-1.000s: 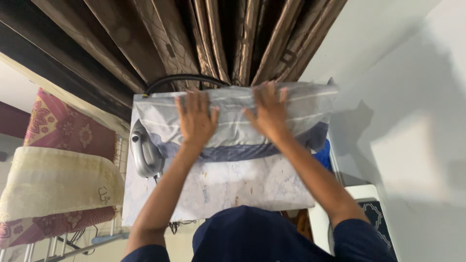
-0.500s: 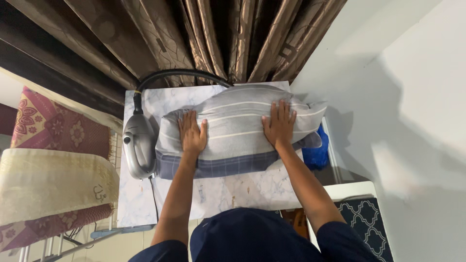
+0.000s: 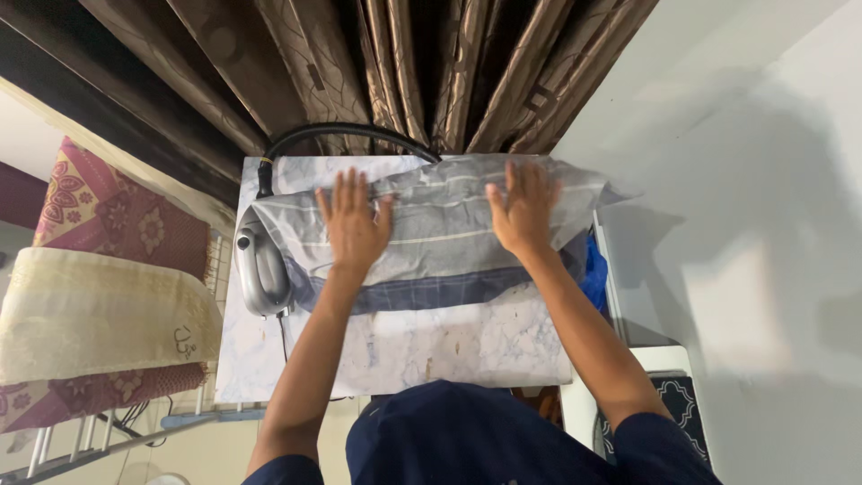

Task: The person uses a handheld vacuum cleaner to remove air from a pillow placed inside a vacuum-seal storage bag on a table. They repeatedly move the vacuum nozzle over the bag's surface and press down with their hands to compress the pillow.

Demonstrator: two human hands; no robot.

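Observation:
A folded grey cloth (image 3: pixel 440 242) with pale stripes and a dark blue checked edge lies across a marble-patterned ironing board (image 3: pixel 422 350). My left hand (image 3: pixel 352 224) presses flat on its left half with the fingers spread. My right hand (image 3: pixel 523 208) lies flat on its right half, fingers spread too. Neither hand grips anything. A grey iron (image 3: pixel 260 265) rests on the board's left edge, partly under the cloth, just left of my left hand. Its black cable (image 3: pixel 341 136) arcs along the far edge.
Brown patterned curtains (image 3: pixel 404 72) hang behind the board. On the left a drying rack (image 3: pixel 63 449) carries a cream cloth (image 3: pixel 99 314) over a red floral one (image 3: pixel 108 216). A white wall (image 3: pixel 745 224) stands to the right, with something blue (image 3: pixel 594 274) beside the board.
Both hands have slid across the cloth toward the far edge of the board, smoothing it. The cloth now lies flatter and covers more of the iron's side.

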